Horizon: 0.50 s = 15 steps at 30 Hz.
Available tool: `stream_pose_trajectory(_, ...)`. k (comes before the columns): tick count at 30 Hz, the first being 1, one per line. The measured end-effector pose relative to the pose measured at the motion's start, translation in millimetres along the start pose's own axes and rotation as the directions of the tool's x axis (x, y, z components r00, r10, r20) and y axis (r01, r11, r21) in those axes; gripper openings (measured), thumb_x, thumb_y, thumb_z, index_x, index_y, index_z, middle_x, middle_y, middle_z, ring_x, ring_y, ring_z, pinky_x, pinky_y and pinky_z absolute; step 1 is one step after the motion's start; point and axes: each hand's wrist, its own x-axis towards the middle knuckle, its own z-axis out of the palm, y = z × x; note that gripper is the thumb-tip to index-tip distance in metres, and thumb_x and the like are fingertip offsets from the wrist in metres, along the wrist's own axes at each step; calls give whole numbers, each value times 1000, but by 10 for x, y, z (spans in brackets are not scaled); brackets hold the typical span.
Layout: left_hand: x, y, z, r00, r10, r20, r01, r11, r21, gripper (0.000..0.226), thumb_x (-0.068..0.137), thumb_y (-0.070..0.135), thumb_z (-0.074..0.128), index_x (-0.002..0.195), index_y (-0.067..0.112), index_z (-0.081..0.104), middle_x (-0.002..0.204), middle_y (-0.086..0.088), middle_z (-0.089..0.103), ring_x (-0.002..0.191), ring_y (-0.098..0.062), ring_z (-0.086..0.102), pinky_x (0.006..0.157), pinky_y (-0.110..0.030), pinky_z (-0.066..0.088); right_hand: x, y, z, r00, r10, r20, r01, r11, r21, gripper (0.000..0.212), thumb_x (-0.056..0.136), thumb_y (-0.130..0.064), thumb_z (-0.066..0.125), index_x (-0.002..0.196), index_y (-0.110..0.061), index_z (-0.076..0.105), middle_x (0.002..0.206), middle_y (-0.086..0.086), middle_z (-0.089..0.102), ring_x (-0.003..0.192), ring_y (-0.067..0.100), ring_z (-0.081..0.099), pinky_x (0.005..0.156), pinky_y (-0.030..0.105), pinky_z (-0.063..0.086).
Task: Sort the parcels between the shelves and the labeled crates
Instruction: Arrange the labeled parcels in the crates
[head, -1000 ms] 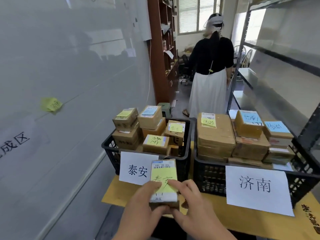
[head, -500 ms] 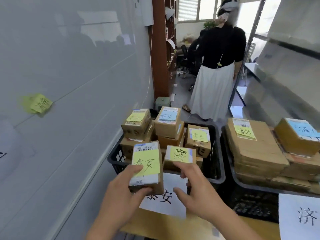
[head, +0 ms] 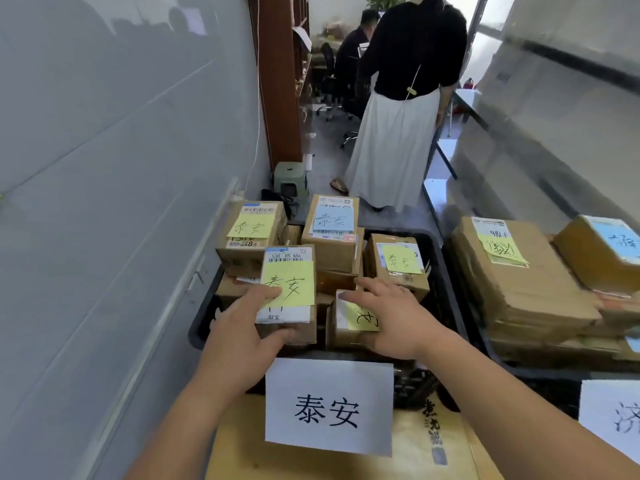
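The left hand (head: 242, 327) is curled around a small cardboard parcel (head: 289, 296), with the thumb under its near edge and a finger laid on its yellow sticky note (head: 289, 284) marked 泰安. The parcel is held over the front left of the black crate (head: 202, 327) labelled 泰安 by a white paper sign (head: 329, 407). The right hand (head: 388, 317) is spread flat, fingers nearly straight, on a second parcel (head: 349, 323) whose yellow note is half covered. Six note-bearing parcels are counted in this crate; lower ones are mostly hidden. To the right, a second black crate (head: 491, 355) is filled with flat cartons (head: 519, 292); its sign (head: 613, 417) is cut off by the frame edge.
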Motion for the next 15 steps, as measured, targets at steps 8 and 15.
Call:
stream_pose_trajectory(8,142,-4,174,999,-19,27,17,997,79,57,81,26,83,124,42,49,122,18,54,108,-5,51,80,-15,40,120,103,39,996,-66,62,68,997,-34,84,86,-38,66,153,-59,20,170,-12,13,156,22,12,123,63,11)
stream_pose_trajectory(15,227,98,322,998,25,55,-35,980,195,52,83,31,82,126,35,53,126,23,54,108,-2,47,74,-7,32,67,230,112,997,-64,33,64,998,1,85,85,-39,66,153,-59,19,170,-15,11,157,20,9,124,62,7)
